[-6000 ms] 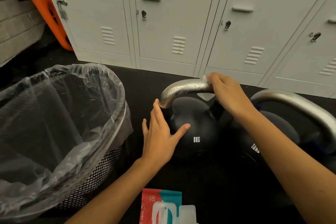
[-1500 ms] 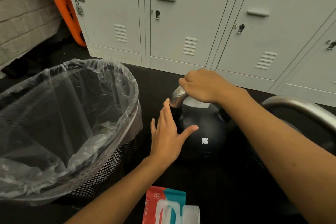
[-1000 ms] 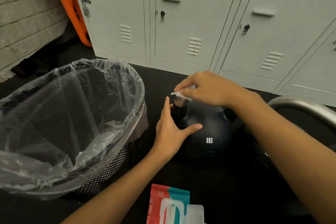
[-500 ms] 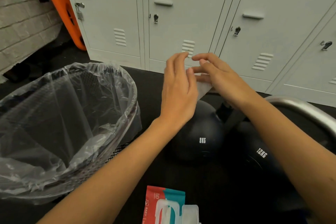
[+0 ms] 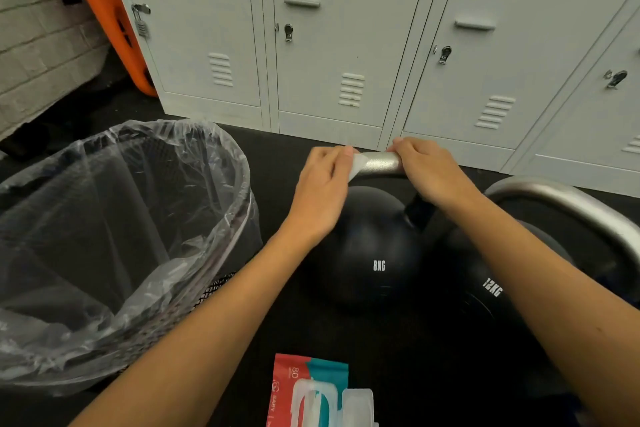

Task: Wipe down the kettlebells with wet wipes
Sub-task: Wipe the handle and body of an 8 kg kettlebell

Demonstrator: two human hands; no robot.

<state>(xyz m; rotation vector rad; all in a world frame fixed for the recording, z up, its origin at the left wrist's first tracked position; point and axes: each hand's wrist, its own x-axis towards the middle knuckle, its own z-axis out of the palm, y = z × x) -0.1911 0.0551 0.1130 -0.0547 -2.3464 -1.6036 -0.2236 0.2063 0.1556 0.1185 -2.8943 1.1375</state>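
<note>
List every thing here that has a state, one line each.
8KG kettlebell: upright on the floor, both hands at its handle.
Wet wipe: pinched on the handle.
Left hand: pinching the wipe.
Right hand: gripping the handle.
12KG kettlebell: upright, untouched.
Wipes pack: lid flipped open.
Bin: lined with clear bag.
Lockers: doors closed.

Black floor (image 5: 277, 163) carries everything: mesh bin (image 5: 114, 246) with clear liner at left, 8KG kettlebell (image 5: 374, 246) centre, 12KG kettlebell (image 5: 485, 288) touching its right side, wet wipes pack (image 5: 311, 388) at near edge, lockers (image 5: 346, 45) along back.
</note>
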